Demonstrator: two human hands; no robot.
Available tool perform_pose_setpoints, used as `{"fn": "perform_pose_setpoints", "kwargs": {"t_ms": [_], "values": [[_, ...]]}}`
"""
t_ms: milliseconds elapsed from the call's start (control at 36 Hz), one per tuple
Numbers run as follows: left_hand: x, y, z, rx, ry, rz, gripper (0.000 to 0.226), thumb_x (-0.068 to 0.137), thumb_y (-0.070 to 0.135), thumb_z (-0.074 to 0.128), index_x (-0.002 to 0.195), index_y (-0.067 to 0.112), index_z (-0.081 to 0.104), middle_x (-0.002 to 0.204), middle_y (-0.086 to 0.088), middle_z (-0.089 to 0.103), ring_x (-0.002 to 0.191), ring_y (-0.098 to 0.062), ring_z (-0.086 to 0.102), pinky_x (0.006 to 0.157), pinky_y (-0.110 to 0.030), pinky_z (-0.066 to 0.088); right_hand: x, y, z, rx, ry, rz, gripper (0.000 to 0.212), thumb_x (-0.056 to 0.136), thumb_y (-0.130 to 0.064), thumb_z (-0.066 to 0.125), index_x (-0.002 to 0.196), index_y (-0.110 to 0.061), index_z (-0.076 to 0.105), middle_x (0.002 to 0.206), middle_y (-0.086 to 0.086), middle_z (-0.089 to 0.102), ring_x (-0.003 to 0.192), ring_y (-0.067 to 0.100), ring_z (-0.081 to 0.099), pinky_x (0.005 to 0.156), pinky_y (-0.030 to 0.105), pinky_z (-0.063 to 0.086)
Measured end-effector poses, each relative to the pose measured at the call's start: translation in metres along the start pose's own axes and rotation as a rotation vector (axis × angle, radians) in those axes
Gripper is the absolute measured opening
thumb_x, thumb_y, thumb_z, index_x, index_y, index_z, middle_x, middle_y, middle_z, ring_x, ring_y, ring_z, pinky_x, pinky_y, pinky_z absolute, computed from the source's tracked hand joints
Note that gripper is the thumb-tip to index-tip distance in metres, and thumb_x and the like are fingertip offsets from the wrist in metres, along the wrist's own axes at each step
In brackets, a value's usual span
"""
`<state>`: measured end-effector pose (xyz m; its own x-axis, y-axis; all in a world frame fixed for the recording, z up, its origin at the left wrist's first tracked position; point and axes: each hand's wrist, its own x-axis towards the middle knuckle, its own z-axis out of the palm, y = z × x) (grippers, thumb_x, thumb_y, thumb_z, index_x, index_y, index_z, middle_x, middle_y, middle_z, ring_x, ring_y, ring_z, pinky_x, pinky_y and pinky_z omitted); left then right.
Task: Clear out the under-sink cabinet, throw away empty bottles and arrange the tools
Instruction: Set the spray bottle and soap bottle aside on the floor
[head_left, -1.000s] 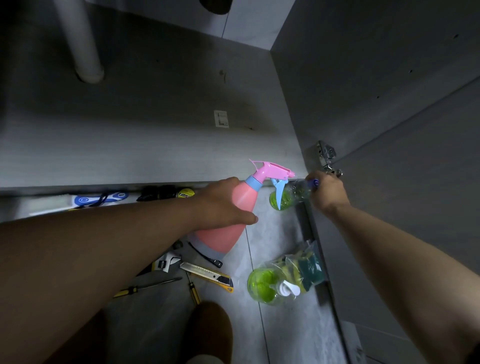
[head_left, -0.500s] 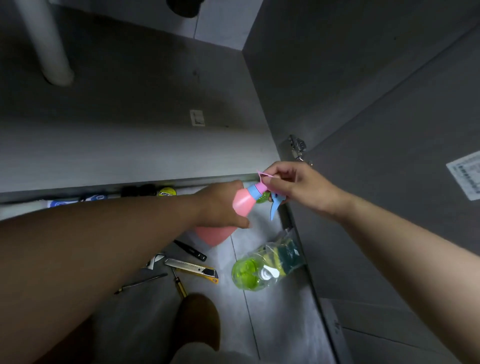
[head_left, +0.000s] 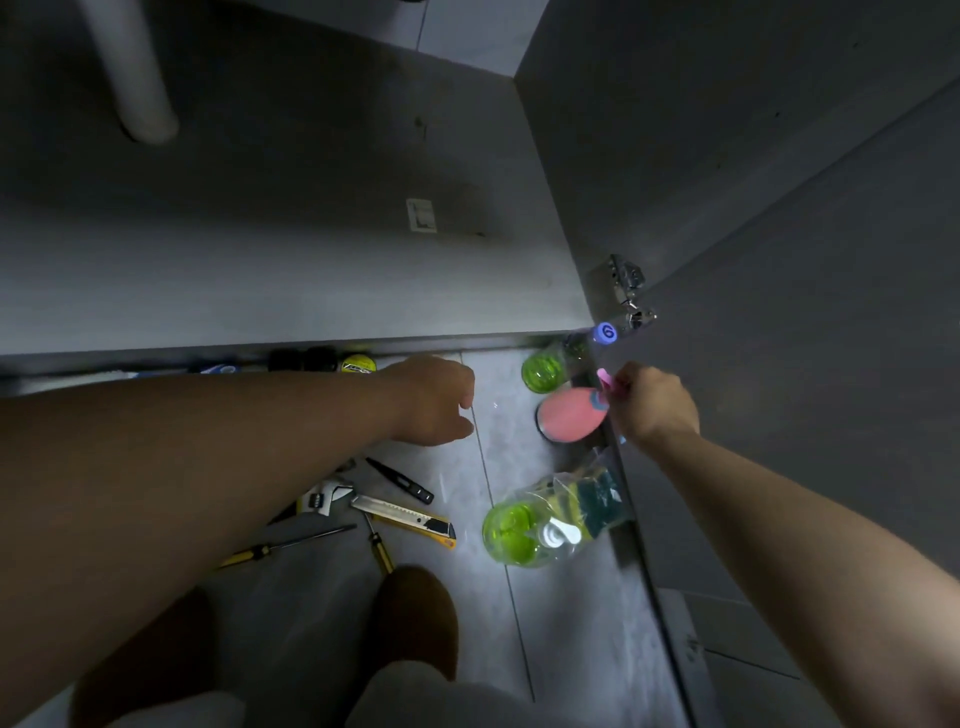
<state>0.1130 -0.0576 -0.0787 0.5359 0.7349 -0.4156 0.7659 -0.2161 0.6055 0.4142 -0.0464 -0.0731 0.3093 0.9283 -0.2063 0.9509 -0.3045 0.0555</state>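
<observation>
Head view, right hand (head_left: 655, 406): I see it gripping the pink spray bottle (head_left: 569, 414) by its top.
Left hand (head_left: 434, 400): loosely curled, empty, well left of it.

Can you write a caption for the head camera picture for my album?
Right hand holds the pink spray bottle by its top beside a green bottle; left hand is empty.

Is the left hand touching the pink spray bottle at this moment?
Apart. The head view shows bare floor tile between the open left hand and the pink spray bottle, whose top the right hand grips.
</observation>
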Motion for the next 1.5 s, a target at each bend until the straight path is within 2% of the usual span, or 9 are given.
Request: {"fn": "perform_pose_setpoints", "kwargs": {"t_ms": [333,444,556,694,778,944,1083,1278,1500], "values": [[0.004,-0.004,0.013,0.091,-0.073,0.031,0.032,0.098,0.037,0.059,0.125,0.021,0.057,0.131,0.004,0.057,0.119,-0.018,0.05,0.084,-0.023,0.034,0.003,-0.006,0.011,-0.041,0.086,0.09,0.037,0.097,-0.045,0.056,0.113,-0.012,0.063,0.113,0.021,0.064,0.102,0.043,0.063,0.075,0.038,0.043],[0.003,0.001,0.013,0.124,-0.098,0.045,0.033,0.098,0.039,0.059,0.127,0.022,0.057,0.13,0.003,0.057,0.119,-0.018,0.051,0.089,-0.026,0.039,-0.014,-0.003,0.007,-0.039,0.205,-0.026,0.032,0.097,-0.038,0.055,0.113,-0.01,0.055,0.119,0.018,0.053,0.11,0.04,0.051,0.081,0.044,0.043],[0.001,0.009,0.013,0.133,-0.12,0.053,0.033,0.099,0.038,0.059,0.127,0.022,0.057,0.13,0.002,0.059,0.118,-0.018,0.051,0.086,-0.025,0.039,-0.049,-0.003,0.006,-0.209,0.419,-0.254,0.027,0.085,-0.039,0.057,0.098,-0.016,0.058,0.102,0.012,0.055,0.098,0.035,0.05,0.077,0.043,0.037],[-0.001,0.018,0.012,0.121,-0.126,0.071,0.033,0.099,0.038,0.06,0.128,0.022,0.058,0.13,0.002,0.059,0.117,-0.016,0.052,0.083,-0.022,0.035,-0.094,0.0,0.024,0.105,-0.352,-0.189,0.05,0.072,-0.074,0.055,0.102,-0.035,0.058,0.109,-0.003,0.056,0.096,0.023,0.061,0.085,0.039,0.053],[-0.002,0.02,0.012,0.122,-0.135,0.072,0.032,0.099,0.038,0.06,0.127,0.022,0.058,0.128,0.002,0.06,0.115,-0.016,0.053,0.082,-0.022,0.035,-0.112,0.005,0.043,-0.008,-0.493,-0.276,0.049,0.077,-0.058,0.069,0.114,-0.027,0.058,0.114,0.003,0.058,0.105,0.025,0.06,0.089,0.034,0.05],[-0.004,0.014,0.014,0.105,-0.162,0.06,0.031,0.098,0.038,0.061,0.124,0.023,0.059,0.125,0.003,0.061,0.109,-0.013,0.053,0.087,-0.025,0.041,-0.116,0.001,0.054,0.155,-0.325,-0.356,0.004,0.084,-0.013,0.063,0.086,-0.017,0.064,0.094,0.008,0.06,0.09,0.031,0.061,0.075,0.031,0.046],[-0.006,0.003,0.013,0.087,-0.175,0.024,0.028,0.097,0.039,0.062,0.12,0.024,0.06,0.123,0.003,0.061,0.112,-0.015,0.057,0.097,-0.032,0.049,-0.086,-0.013,0.043,0.246,-0.14,-0.312,0.006,0.086,-0.015,0.069,0.081,-0.014,0.066,0.089,0.009,0.065,0.083,0.028,0.06,0.072,0.034,0.048],[-0.009,-0.012,0.012,0.048,-0.144,-0.017,0.024,0.096,0.032,0.062,0.118,0.022,0.062,0.122,0.001,0.063,0.112,-0.018,0.058,0.097,-0.034,0.05,-0.038,-0.044,0.031,0.269,-0.108,-0.287,0.01,0.088,-0.025,0.073,0.08,-0.02,0.068,0.077,-0.002,0.062,0.075,0.019,0.058,0.063,0.025,0.032],[-0.013,-0.021,0.017,0.027,-0.11,-0.03,0.02,0.096,0.026,0.059,0.116,0.021,0.063,0.123,0.001,0.062,0.111,-0.018,0.057,0.09,-0.029,0.048,0.01,-0.08,0.023,0.263,-0.004,-0.271,0.013,0.092,-0.013,0.064,0.098,-0.007,0.073,0.098,0.018,0.072,0.093,0.034,0.067,0.077,0.028,0.045]]}}
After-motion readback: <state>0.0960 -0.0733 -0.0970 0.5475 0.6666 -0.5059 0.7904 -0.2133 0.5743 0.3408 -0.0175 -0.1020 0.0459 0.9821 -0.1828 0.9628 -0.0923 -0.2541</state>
